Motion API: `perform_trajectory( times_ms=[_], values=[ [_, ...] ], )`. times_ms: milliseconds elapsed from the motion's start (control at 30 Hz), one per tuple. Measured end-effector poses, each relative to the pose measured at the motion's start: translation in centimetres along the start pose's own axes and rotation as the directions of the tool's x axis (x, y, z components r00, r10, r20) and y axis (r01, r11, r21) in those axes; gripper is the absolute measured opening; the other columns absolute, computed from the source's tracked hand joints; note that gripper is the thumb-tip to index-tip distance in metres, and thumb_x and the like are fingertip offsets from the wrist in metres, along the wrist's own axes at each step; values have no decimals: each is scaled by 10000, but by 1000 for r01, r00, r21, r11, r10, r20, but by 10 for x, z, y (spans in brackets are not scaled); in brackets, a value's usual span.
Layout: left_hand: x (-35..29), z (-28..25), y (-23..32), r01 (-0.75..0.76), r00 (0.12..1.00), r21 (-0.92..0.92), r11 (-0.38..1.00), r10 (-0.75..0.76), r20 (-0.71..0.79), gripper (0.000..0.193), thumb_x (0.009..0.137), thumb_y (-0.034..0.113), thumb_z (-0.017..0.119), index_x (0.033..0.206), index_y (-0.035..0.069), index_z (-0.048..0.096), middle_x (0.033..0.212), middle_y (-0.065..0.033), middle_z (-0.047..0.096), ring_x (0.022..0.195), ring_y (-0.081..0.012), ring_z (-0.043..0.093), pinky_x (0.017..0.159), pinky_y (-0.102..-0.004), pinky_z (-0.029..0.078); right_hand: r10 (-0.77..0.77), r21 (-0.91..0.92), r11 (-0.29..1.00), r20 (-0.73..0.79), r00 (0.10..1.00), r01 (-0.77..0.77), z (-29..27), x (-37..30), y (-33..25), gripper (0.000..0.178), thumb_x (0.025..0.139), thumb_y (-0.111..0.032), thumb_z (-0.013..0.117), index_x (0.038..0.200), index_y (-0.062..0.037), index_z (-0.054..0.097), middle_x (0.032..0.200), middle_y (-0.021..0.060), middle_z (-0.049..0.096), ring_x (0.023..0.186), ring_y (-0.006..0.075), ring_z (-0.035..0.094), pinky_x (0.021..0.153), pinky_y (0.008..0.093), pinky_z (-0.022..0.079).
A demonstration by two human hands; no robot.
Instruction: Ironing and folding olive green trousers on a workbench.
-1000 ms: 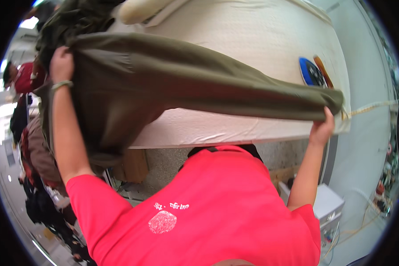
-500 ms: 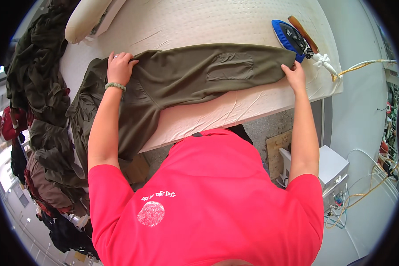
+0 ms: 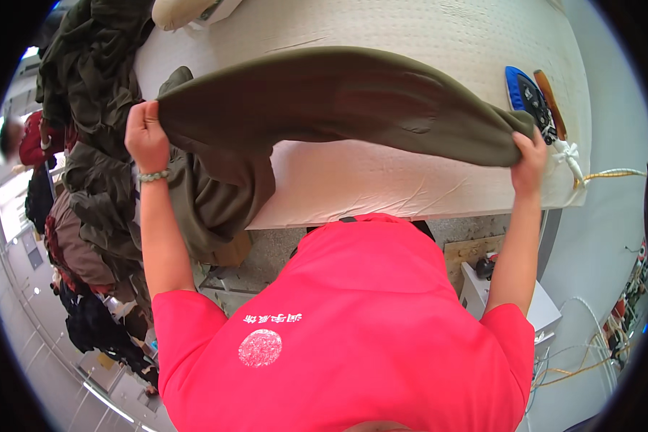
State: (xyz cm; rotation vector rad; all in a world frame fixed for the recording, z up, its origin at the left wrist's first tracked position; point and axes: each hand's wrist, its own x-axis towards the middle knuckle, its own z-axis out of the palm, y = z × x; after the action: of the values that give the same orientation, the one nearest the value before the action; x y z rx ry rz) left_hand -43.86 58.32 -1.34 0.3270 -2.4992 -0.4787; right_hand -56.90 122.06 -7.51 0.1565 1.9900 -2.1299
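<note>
An olive-green pair of trousers (image 3: 324, 101) is lifted above the white padded ironing table (image 3: 381, 187), stretched between both hands. My left hand (image 3: 145, 137) grips the waist end at the left, where the cloth hangs down over the table's edge. My right hand (image 3: 529, 155) pinches the leg end at the right, close to a blue iron (image 3: 529, 101) lying on the table.
A heap of dark garments (image 3: 86, 93) is piled at the left of the table and hangs down its side. A cream padded arm (image 3: 183, 11) lies at the far edge. A cord (image 3: 612, 174) runs off to the right. Another person (image 3: 29, 137) stands far left.
The trousers, lying flat on the table half a second ago, are now lifted off it by both hands. A second ago they were also held up.
</note>
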Motion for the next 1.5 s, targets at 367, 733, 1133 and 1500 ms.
perform_trajectory(
  times_ms=[367,733,1133,1500],
  values=[
    [31,145,-43,-220,913,179,959,138,383,300,1026,356,546,943,79,626,965,-168,673,898,-410,635,727,-492,512,596,-76,785,-180,783,-615,-105,-1,49,257,944,-261,718,1122,-77,694,970,6,694,856,94,663,680,215,501],
    [33,163,-42,-125,890,238,963,2,457,322,1015,392,545,956,87,629,1010,-146,688,927,-407,643,737,-515,505,282,-242,932,16,959,-270,-11,11,28,411,936,-184,722,1290,-2,617,1072,16,698,850,58,646,656,181,471],
    [15,195,12,-270,949,263,926,211,233,251,937,324,659,1025,89,657,975,-173,677,942,-402,644,807,-491,521,289,-572,788,20,957,-226,-75,16,35,492,937,-211,738,1343,15,577,1037,-1,677,887,46,596,701,215,447],
    [-211,102,169,687,61,-540,-486,-701,710,215,1002,224,652,1103,34,646,1055,-82,718,911,-212,698,858,-344,592,431,-483,818,155,889,-313,-107,25,35,318,932,-121,697,1225,-25,620,1025,-12,651,879,73,602,665,225,494]
  ],
)
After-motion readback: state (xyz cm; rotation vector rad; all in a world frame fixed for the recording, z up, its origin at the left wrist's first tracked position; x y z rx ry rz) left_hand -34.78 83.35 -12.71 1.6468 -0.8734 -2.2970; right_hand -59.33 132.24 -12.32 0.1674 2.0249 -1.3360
